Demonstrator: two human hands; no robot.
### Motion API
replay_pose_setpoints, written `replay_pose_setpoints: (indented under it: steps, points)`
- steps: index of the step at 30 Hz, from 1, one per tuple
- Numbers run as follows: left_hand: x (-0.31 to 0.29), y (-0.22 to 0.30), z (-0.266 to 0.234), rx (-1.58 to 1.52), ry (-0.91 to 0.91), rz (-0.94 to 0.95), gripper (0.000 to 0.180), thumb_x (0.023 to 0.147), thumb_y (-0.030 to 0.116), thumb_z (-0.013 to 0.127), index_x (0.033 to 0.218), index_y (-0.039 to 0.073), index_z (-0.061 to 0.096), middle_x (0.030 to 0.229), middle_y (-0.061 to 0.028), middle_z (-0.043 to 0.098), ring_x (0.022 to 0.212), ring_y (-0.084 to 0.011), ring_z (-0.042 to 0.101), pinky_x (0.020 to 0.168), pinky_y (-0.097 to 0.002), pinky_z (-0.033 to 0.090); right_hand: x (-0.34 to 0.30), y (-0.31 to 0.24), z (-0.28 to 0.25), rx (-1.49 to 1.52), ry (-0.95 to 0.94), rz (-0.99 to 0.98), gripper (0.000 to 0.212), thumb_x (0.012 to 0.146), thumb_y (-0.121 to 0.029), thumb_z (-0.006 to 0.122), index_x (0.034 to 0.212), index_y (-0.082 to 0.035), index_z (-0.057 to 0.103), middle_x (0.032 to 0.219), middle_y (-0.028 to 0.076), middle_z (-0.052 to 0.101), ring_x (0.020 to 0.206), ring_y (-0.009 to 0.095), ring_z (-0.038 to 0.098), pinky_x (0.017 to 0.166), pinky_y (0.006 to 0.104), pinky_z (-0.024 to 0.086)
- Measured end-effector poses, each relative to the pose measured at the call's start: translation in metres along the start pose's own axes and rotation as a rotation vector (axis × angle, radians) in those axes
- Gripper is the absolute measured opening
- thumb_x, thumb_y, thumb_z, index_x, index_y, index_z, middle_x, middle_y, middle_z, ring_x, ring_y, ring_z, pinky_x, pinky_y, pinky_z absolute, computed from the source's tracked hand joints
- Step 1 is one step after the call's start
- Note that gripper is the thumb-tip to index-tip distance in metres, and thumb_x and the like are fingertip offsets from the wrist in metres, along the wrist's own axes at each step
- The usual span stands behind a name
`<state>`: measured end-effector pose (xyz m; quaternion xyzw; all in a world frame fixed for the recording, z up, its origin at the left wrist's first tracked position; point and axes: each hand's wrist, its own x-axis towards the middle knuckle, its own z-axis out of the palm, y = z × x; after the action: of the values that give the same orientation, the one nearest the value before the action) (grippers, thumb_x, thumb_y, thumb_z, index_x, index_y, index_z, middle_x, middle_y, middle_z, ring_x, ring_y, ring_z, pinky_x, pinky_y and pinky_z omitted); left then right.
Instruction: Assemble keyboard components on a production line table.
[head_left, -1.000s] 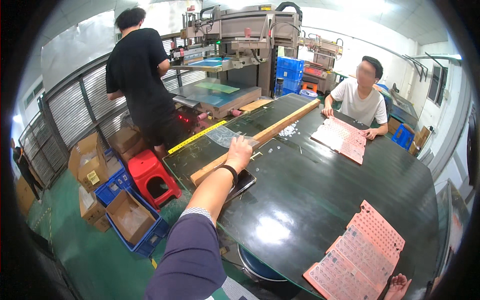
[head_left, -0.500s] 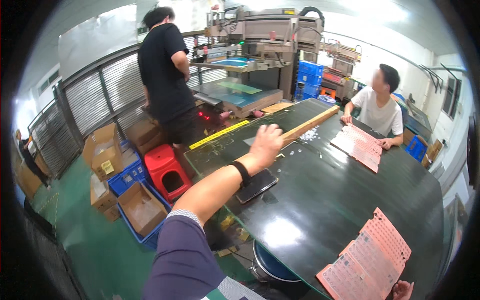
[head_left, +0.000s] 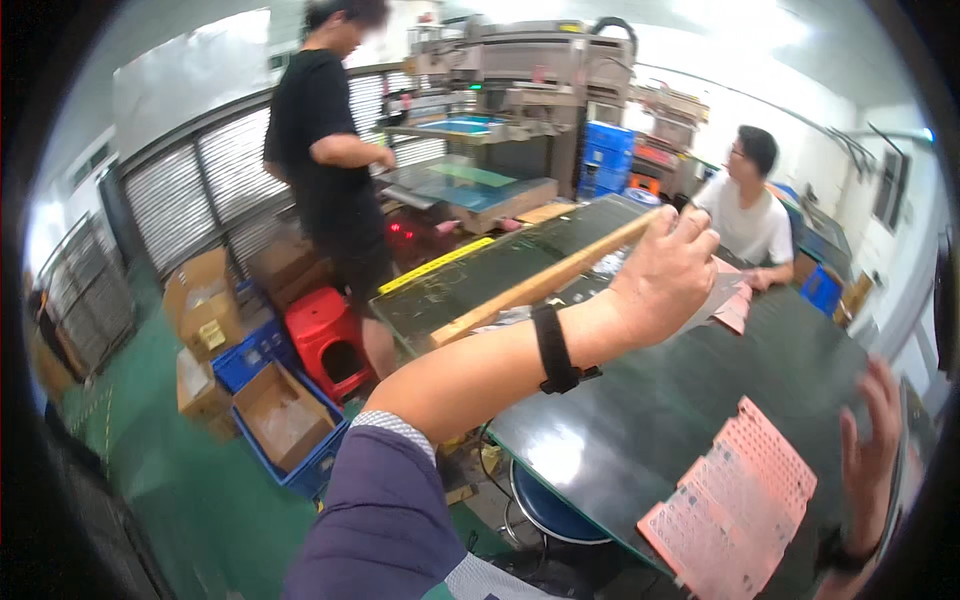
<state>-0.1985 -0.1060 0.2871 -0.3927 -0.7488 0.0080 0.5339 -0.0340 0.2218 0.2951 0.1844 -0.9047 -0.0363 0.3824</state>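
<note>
Currently the left hand (head_left: pixel 665 275) hangs half-curled, holding nothing, above the dark bench (head_left: pixel 660 420), the long wooden strip (head_left: pixel 545 285) just beyond. Near right, the open right hand (head_left: pixel 870 450) hovers beside pink sheets (head_left: pixel 730 510).

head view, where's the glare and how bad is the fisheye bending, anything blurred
In the head view, overhead light glares white off the dark green table near its front edge, and the top right ceiling is blown out. Fisheye bends the wall shutters and table edges toward a black rim. The left hand and right hand look slightly motion-soft; the pink sheets stay fairly sharp.
</note>
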Motion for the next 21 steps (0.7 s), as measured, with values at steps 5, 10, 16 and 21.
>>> replay_pose_setpoints:
  steps: [5,10,16,21]
  points:
    - [0.02,0.013,-0.015,-0.296,0.108,0.042,0.008,0.068,0.004,0.062,0.076,0.002,0.061,0.107,-0.0103,0.06,0.112,-0.0283,0.052,0.091,-0.0423,0.039,0.081,-0.039,0.019,0.126,0.242,-0.206,0.04,0.067,-0.001,0.075,0.104,-0.003,0.061,0.126,0.019,0.053,0.115,0.035,0.052,0.095,0.0409,0.045]
    - [0.061,0.036,-0.031,-0.322,0.206,0.208,0.009,0.075,0.0,0.064,0.082,0.0,0.06,0.107,-0.0122,0.06,0.111,-0.0324,0.054,0.093,-0.0453,0.042,0.095,-0.032,0.013,0.017,0.447,-0.421,0.021,0.073,-0.013,0.072,0.089,-0.004,0.063,0.112,0.015,0.06,0.1,0.03,0.058,0.088,0.0377,0.046]
    - [0.093,0.071,-0.051,-0.326,0.276,0.33,0.012,0.076,-0.002,0.065,0.086,0.0,0.059,0.111,-0.0114,0.06,0.113,-0.033,0.054,0.091,-0.0435,0.044,0.085,-0.024,-0.008,-0.159,0.493,-0.474,0.005,0.074,-0.012,0.066,0.072,-0.009,0.062,0.092,0.005,0.066,0.088,0.02,0.061,0.083,0.034,0.046]
    - [0.095,0.073,-0.047,-0.25,0.362,0.317,0.011,0.075,0.0,0.067,0.082,0.002,0.059,0.111,-0.0105,0.06,0.113,-0.0328,0.054,0.09,-0.0431,0.044,0.078,-0.017,-0.016,-0.144,0.558,-0.5,0.007,0.072,-0.011,0.065,0.07,-0.009,0.059,0.089,0.004,0.065,0.085,0.02,0.061,0.083,0.0345,0.046]
